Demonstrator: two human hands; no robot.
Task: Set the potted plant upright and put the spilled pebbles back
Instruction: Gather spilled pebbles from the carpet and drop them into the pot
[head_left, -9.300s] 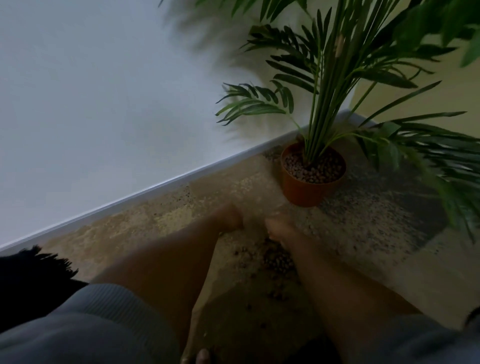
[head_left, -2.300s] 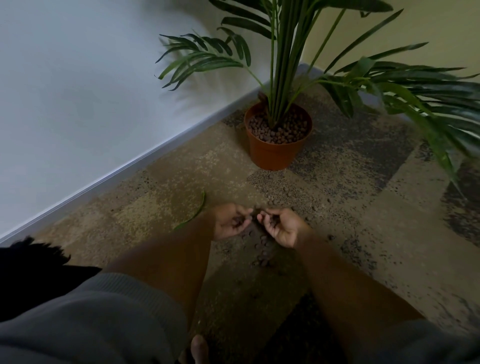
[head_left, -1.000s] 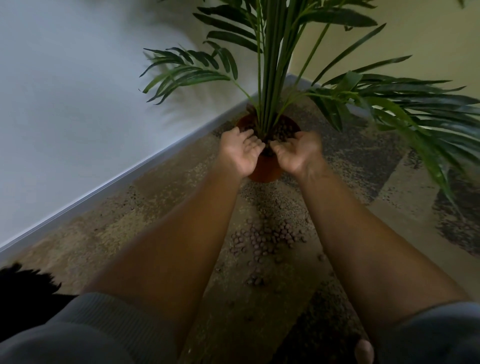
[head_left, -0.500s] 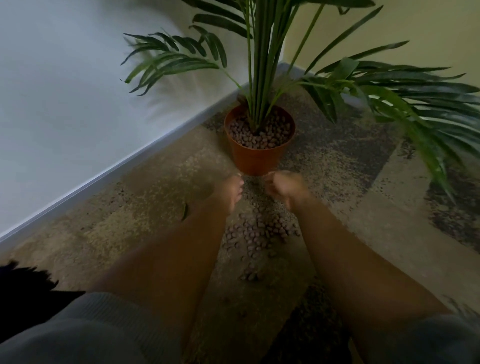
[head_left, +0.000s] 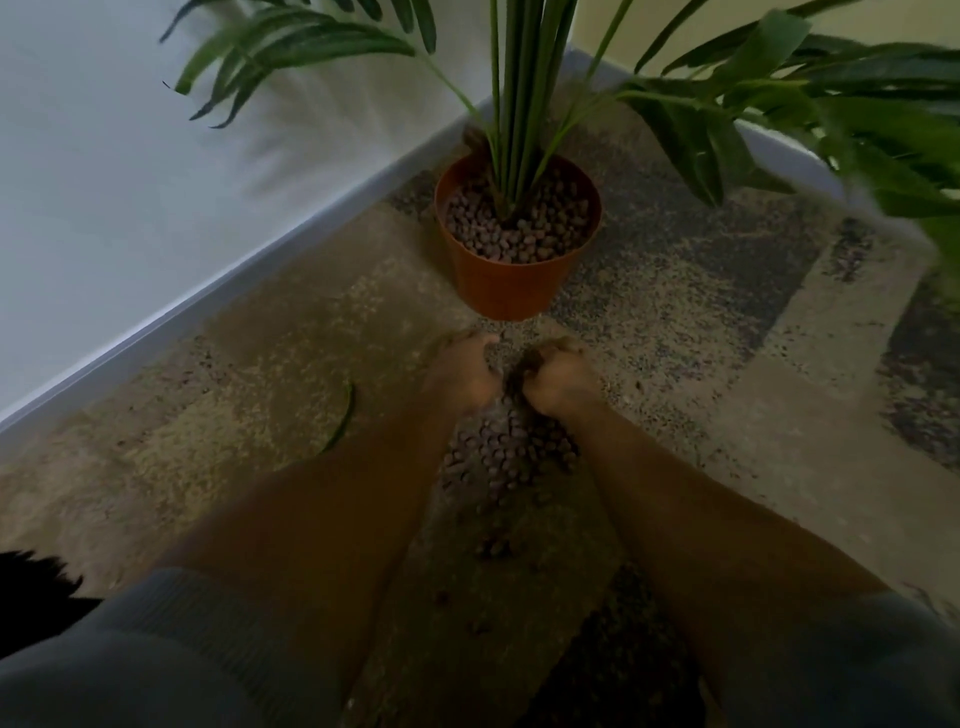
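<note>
1. Terracotta-orange pot stands upright on the patterned carpet near the skirting board, holding the palm plant and nearly full of brown pebbles.
2. Spilled pebbles lie heaped on the carpet just in front of the pot.
3. Left hand and right hand curl together over the heap's far edge; blur hides whether they grip pebbles.
4. One fallen leaf lies left of the arms.
</note>
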